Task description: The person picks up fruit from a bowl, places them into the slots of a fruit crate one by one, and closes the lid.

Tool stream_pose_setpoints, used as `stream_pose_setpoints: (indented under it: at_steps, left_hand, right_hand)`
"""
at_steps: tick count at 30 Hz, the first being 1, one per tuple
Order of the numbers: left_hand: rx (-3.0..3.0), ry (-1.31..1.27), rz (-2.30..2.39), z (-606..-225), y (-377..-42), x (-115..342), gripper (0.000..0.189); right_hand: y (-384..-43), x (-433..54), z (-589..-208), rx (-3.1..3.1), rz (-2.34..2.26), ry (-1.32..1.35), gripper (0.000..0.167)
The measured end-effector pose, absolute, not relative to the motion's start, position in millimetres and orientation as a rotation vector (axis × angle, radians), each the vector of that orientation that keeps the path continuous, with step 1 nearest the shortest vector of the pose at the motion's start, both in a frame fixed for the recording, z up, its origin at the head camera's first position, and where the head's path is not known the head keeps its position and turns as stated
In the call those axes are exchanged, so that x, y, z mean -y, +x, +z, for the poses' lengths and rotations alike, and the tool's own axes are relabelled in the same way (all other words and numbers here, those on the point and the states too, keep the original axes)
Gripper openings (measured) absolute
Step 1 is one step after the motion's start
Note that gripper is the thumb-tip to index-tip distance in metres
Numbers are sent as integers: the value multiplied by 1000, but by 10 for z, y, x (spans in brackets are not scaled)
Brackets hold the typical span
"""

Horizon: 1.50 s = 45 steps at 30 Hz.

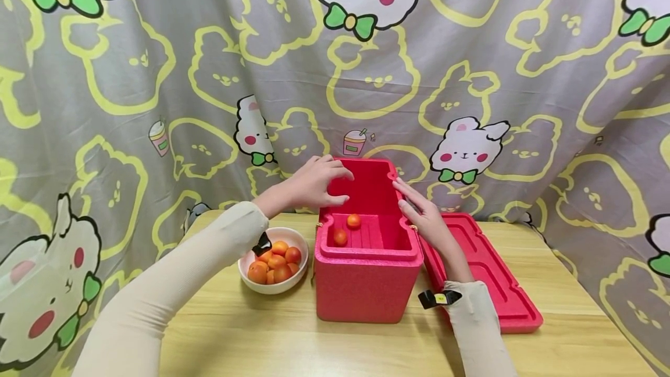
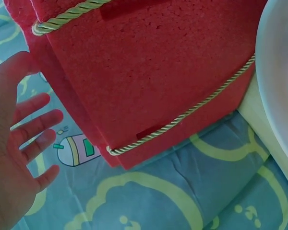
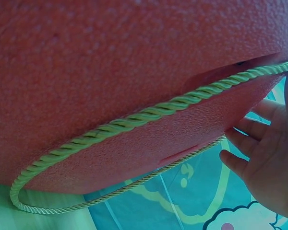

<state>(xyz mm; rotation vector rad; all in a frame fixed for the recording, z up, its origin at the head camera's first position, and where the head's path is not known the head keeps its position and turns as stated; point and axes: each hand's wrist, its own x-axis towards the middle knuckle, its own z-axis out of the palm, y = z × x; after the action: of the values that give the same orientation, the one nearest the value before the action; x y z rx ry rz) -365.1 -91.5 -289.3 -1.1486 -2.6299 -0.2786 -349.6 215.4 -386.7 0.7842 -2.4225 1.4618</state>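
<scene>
A red foam box (image 1: 366, 290) stands uncovered on the table, and two small round orange-red fruits (image 1: 353, 221) lie on its floor. My left hand (image 1: 316, 182) is over the box's left rim, fingers spread and a gap between thumb and fingertips; it holds nothing. In the left wrist view, the left hand (image 2: 14, 143) appears beside the box's upper edge. My right hand (image 1: 426, 217) rests on the right rim with its fingers extended. Seen from the right wrist, that hand (image 3: 264, 153) lies along the box wall near a twisted gold cord (image 3: 149, 115).
Left of the box, a white bowl (image 1: 246, 275) holds several orange-red fruits (image 1: 277, 260). The red lid (image 1: 497, 284) lies on the wooden table (image 1: 251, 330) to the right. A grey patterned curtain (image 1: 293, 80) hangs close behind.
</scene>
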Motion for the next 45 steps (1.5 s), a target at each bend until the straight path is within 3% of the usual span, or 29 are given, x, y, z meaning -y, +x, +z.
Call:
stream_pose_setpoints:
  at_steps: [18,32,45]
  left_hand:
    - [2531,-994,-457,-3079,-3684,1494,38]
    - [2601,-990,-441,-3526,-3578,1926,41]
    - [2758,-972,-458,-3839,-3465,2059,36]
  right_hand:
    - [-3498,-2155,-3869,2411,1461,797,53]
    - [-3508,-2158,-3880,2413,1471,800,54]
    - [-3488,-2157,-3866,2417,1477,802,54]
